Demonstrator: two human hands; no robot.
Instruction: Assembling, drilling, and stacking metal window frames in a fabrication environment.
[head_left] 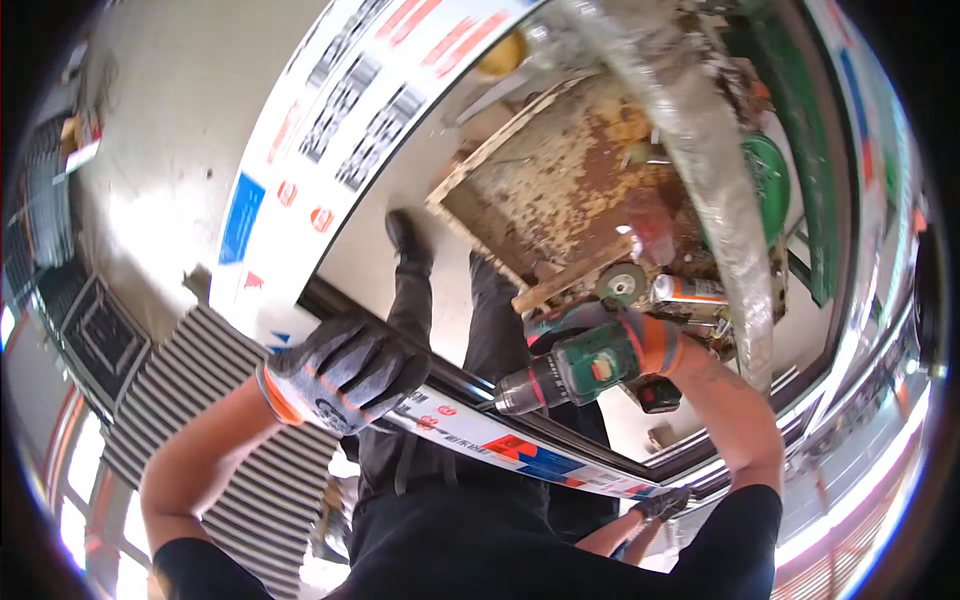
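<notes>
A large rectangular frame point(452, 440) surrounds my legs, its dark inner edge showing beside white protective film with red, blue and black print. My left hand point(345, 375), in a grey glove with an orange cuff, wraps its fingers over the frame's near-left part. In my right hand point(648, 342), gloved the same way, is a green and black cordless drill point(598, 362). The drill's chuck points left toward the frame's near side. Whether its tip touches the frame I cannot tell. The battery hangs below my right wrist.
Inside the frame's opening sits a worn, rusty tray point(560, 170) with a wooden stick point(575, 275), a round disc point(620, 284) and a white-orange can point(690, 290). A plastic-wrapped strip point(695, 130) crosses above it. Another person's gloved hand point(665, 503) is at the frame's lower right.
</notes>
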